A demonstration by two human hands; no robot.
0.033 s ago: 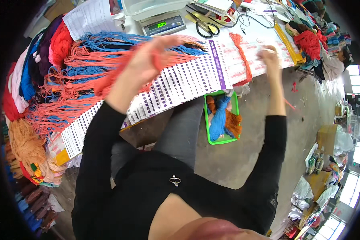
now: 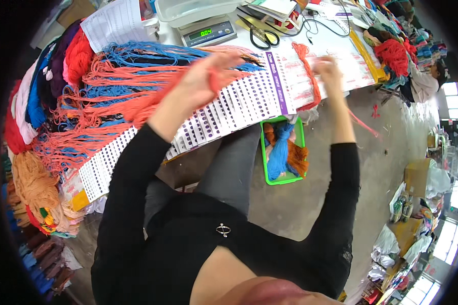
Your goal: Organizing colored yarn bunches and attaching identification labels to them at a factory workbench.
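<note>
My left hand [image 2: 201, 84] is over the card on the table, closed round a hank of coral yarn [image 2: 150, 104] that runs back under my wrist to the left. Slightly blurred, my right hand [image 2: 331, 76] is raised near the table's right part with its fingers curled together. Coral strands [image 2: 362, 124] trail from beside its wrist over the floor. Between the hands, a twisted orange-red skein [image 2: 308, 76] lies on the white table. Below my left hand is a long white card [image 2: 219, 109] with rows of dark holes and a purple strip. Blue and coral yarns [image 2: 117, 91] lie across it.
Behind the yarn stand a digital scale [image 2: 208, 34] with a clear tub [image 2: 193, 11] and black-handled scissors [image 2: 263, 38]. A green basket [image 2: 285, 180] with blue and brown yarn is below the table edge. Yarn piles [image 2: 33, 175] crowd the left; a person [image 2: 425, 84] is at far right.
My left hand has moved right with the coral yarn. My right hand has shifted left, toward the orange-red skein, and the trailing strands have swung.
</note>
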